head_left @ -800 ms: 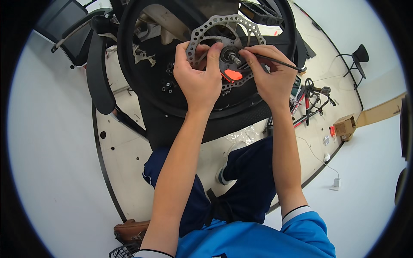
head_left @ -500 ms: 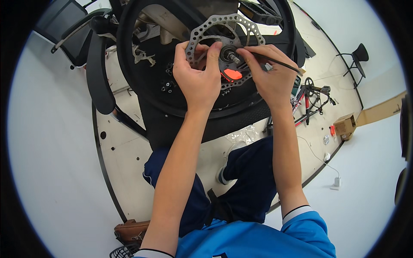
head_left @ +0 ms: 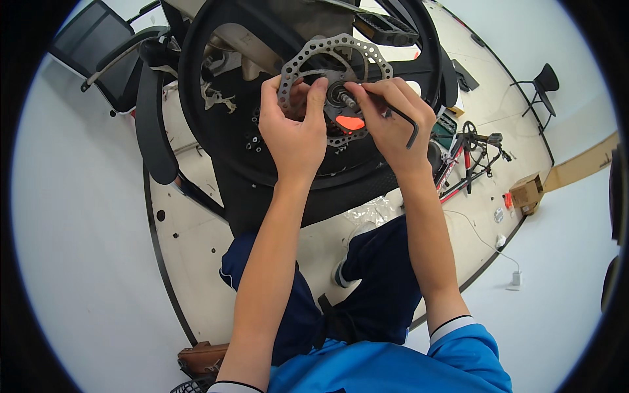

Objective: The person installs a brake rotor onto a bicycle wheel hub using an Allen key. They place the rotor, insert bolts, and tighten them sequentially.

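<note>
A silver brake rotor (head_left: 325, 46), ringed with holes, lies over the hub of a black wheel (head_left: 191, 98). My left hand (head_left: 295, 141) is closed round the rotor's left side, its thumb up beside the hub and its other fingers partly hidden behind the disc. From the centre sticks a threaded axle (head_left: 347, 99). My right hand (head_left: 401, 134) pinches close to that axle; whether it touches it I cannot tell. A black hex key (head_left: 414, 133) is tucked in the same hand, its bent end pointing down. An orange piece (head_left: 350, 122) shows just below the axle.
The wheel rests on a black chair (head_left: 152, 118) with armrests. Small nuts (head_left: 253, 142) lie inside the wheel, left of my hand. A pedal (head_left: 385, 29) is at the far side. On the floor at right are a red and black bike frame (head_left: 468, 157) and a cardboard box (head_left: 526, 190).
Both hands have shifted slightly left, and the rotor sits a little lower in view. The hex key has turned in my right hand, so its bent end now points down.
</note>
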A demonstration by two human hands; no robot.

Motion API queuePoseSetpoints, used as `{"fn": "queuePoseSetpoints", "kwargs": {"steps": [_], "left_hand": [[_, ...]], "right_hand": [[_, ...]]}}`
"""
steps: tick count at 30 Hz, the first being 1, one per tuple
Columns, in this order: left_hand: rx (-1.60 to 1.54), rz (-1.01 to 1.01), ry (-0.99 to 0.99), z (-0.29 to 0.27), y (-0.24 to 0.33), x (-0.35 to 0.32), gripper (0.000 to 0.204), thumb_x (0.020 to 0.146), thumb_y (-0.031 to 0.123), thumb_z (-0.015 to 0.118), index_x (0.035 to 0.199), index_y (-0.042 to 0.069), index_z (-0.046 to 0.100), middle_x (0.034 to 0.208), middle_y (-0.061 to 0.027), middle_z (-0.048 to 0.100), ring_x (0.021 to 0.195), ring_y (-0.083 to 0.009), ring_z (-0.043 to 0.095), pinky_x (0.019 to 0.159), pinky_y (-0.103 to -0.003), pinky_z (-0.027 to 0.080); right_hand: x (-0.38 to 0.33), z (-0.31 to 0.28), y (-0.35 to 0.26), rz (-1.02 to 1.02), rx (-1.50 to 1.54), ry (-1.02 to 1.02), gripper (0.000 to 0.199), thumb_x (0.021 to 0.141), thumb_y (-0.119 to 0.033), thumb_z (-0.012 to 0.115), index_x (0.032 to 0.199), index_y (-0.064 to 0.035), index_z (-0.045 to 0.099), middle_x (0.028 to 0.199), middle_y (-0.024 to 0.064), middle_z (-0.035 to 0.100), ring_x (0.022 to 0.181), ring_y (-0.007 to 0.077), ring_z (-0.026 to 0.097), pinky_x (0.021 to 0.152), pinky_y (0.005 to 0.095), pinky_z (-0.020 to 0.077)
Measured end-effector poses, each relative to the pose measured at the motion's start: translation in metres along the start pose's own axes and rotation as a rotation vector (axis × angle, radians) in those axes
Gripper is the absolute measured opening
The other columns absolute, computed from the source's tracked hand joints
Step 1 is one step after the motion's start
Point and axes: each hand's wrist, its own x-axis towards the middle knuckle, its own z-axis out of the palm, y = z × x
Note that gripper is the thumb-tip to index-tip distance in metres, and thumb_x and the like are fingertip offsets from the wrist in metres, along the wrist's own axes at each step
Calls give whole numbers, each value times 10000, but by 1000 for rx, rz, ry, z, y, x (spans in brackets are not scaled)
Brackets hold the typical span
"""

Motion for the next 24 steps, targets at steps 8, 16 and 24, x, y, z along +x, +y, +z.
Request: {"fn": "queuePoseSetpoints", "kwargs": {"steps": [8,16,24], "left_hand": [[445,853,-158,-8,34,-15,392,731,36,815,1102,12,690,1066,-98,664,1035,-298,593,901,-374,474],[280,787,-276,22,31,-29,289,745,-31,807,1027,6,754,976,-86,689,869,-241,659,741,-319,551],[256,893,-276,29,34,-20,236,704,-64,818,926,-4,767,872,-74,710,788,-223,677,704,-305,576]], "right_hand": [[-4,4,3,32,12,63,186,790,-96,844,747,-36,673,661,62,595,546,232,590,488,336,448],[-2,4,1,72,137,60,216,787,-72,826,710,-30,629,624,54,534,524,210,533,462,323,397],[-6,-1,4,101,179,9,133,779,-92,796,790,-23,682,710,75,610,607,236,612,520,333,467]]}}
